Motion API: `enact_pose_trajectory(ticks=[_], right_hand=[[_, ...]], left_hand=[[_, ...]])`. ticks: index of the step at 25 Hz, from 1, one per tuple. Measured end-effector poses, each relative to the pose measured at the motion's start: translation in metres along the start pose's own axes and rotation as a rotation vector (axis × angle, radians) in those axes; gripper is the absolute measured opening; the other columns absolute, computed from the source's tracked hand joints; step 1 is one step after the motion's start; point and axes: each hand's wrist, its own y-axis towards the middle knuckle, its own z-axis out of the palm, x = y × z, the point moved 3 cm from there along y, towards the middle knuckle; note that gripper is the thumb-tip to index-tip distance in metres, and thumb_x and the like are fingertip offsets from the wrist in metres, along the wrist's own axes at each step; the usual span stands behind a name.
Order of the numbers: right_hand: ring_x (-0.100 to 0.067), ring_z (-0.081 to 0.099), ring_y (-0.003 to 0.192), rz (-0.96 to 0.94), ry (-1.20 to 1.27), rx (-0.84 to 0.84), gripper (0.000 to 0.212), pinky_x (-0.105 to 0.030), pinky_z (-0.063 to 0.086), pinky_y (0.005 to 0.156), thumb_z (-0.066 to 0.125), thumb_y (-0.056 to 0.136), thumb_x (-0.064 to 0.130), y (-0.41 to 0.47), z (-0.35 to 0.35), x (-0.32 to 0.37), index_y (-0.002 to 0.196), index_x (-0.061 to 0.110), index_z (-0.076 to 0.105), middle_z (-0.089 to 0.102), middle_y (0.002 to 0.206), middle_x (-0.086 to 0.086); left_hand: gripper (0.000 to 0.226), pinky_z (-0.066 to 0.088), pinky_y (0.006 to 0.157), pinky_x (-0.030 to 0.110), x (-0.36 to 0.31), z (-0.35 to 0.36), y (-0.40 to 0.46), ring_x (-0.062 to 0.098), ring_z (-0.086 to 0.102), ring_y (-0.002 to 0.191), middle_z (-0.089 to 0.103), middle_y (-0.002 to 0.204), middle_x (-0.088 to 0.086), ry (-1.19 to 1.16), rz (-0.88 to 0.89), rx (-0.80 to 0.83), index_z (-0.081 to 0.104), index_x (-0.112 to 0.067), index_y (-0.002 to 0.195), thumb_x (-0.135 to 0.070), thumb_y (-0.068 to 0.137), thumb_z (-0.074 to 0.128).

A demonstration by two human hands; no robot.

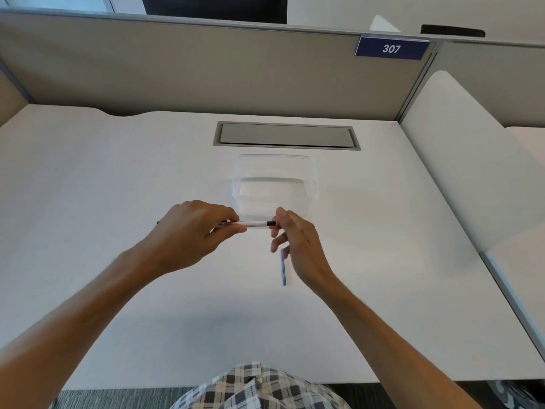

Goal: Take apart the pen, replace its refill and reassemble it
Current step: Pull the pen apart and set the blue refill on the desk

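While both hands grip the pen (253,223), a refill (283,267) lies beneath

Pen (253,223) between both hands

Both forearms are bare from elbow to wrist, with no sleeve, watch, ring or band showing on either one. The left hand (188,231) and right hand (295,246) wear no gloves. At the near edge, checked cloth (259,388) in black, grey, white and cream covers the person's lap.
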Motion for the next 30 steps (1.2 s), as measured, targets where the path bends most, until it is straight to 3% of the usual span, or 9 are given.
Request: enact_pose_trajectory(ticks=[4, 7, 10, 12, 15, 17, 20, 27, 30], right_hand=[[-0.011, 0.056, 0.055, -0.007, 0.004, 0.069, 0.047, -0.013, 0.041, 0.056, 0.048, 0.103, 0.038, -0.001, 0.001, 0.002, 0.067, 0.011, 0.061, 0.059, 0.06, 0.003], [-0.025, 0.055, 0.062, -0.047, -0.004, 0.072, 0.04, -0.029, 0.04, 0.061, 0.049, 0.104, 0.032, -0.002, 0.0, 0.004, 0.071, 0.012, 0.059, 0.058, 0.062, 0.002], [-0.038, 0.053, 0.068, -0.098, -0.055, 0.078, 0.027, -0.038, 0.037, 0.061, 0.049, 0.104, 0.027, -0.004, -0.001, 0.004, 0.081, 0.017, 0.059, 0.061, 0.066, 0.005], [-0.024, 0.051, 0.064, -0.132, -0.093, 0.077, 0.022, -0.036, 0.038, 0.06, 0.051, 0.103, 0.028, -0.006, -0.001, 0.004, 0.085, 0.019, 0.061, 0.063, 0.067, 0.005], [-0.009, 0.061, 0.065, -0.073, -0.055, 0.059, 0.027, -0.028, 0.042, 0.06, 0.049, 0.097, 0.041, -0.004, -0.002, 0.005, 0.085, 0.02, 0.061, 0.064, 0.07, 0.004], [-0.009, 0.065, 0.063, 0.018, -0.002, 0.06, 0.038, -0.021, 0.043, 0.054, 0.045, 0.098, 0.049, -0.002, -0.003, 0.004, 0.081, 0.019, 0.062, 0.064, 0.07, 0.006], [-0.01, 0.062, 0.058, 0.013, -0.009, 0.094, 0.046, -0.02, 0.041, 0.051, 0.047, 0.102, 0.043, -0.001, -0.005, 0.003, 0.07, 0.014, 0.062, 0.061, 0.063, 0.001], [-0.01, 0.063, 0.07, -0.029, -0.023, 0.174, 0.024, -0.02, 0.043, 0.057, 0.052, 0.102, 0.027, -0.003, -0.015, 0.001, 0.082, 0.022, 0.064, 0.064, 0.072, 0.005], [-0.01, 0.066, 0.069, -0.015, -0.044, 0.177, 0.027, -0.021, 0.043, 0.056, 0.049, 0.1, 0.036, -0.002, -0.018, 0.002, 0.082, 0.022, 0.064, 0.064, 0.072, 0.007]], left_hand=[[0.038, 0.045, 0.05, 0.034, -0.003, 0.002, -0.001, 0.021, 0.057, 0.058, 0.068, 0.072, -0.007, 0.103, 0.061, -0.038, 0.069, -0.02, 0.093, -0.049, 0.09, 0.044], [0.039, 0.047, 0.051, 0.036, -0.004, 0.001, -0.002, 0.023, 0.057, 0.057, 0.067, 0.069, -0.005, 0.06, 0.077, -0.037, 0.069, -0.022, 0.098, -0.05, 0.09, 0.043], [0.035, 0.04, 0.047, 0.031, -0.005, 0.0, -0.002, 0.015, 0.044, 0.047, 0.051, 0.054, -0.009, 0.014, 0.082, -0.031, 0.067, -0.023, 0.096, -0.05, 0.091, 0.044], [0.032, 0.033, 0.045, 0.027, -0.005, 0.0, -0.001, 0.011, 0.04, 0.045, 0.041, 0.049, -0.011, 0.018, 0.079, -0.031, 0.066, -0.024, 0.094, -0.049, 0.091, 0.045], [0.03, 0.038, 0.046, 0.03, -0.005, -0.002, -0.001, 0.015, 0.043, 0.047, 0.051, 0.054, -0.008, 0.026, 0.091, -0.038, 0.066, -0.024, 0.093, -0.047, 0.093, 0.048], [0.027, 0.045, 0.048, 0.034, -0.007, -0.003, -0.001, 0.02, 0.05, 0.052, 0.062, 0.062, -0.006, 0.023, 0.104, -0.045, 0.067, -0.022, 0.094, -0.043, 0.093, 0.051], [0.025, 0.047, 0.05, 0.034, -0.011, -0.001, 0.001, 0.015, 0.048, 0.054, 0.066, 0.073, -0.006, 0.023, 0.131, -0.05, 0.068, -0.018, 0.094, -0.038, 0.093, 0.054], [0.028, 0.043, 0.051, 0.032, -0.01, 0.005, 0.003, 0.015, 0.045, 0.055, 0.064, 0.071, -0.005, -0.032, 0.131, 0.005, 0.07, -0.016, 0.096, -0.037, 0.093, 0.052], [0.03, 0.042, 0.051, 0.03, -0.011, 0.007, 0.004, 0.014, 0.046, 0.056, 0.065, 0.073, -0.006, -0.018, 0.128, 0.0, 0.07, -0.017, 0.098, -0.039, 0.093, 0.05]])
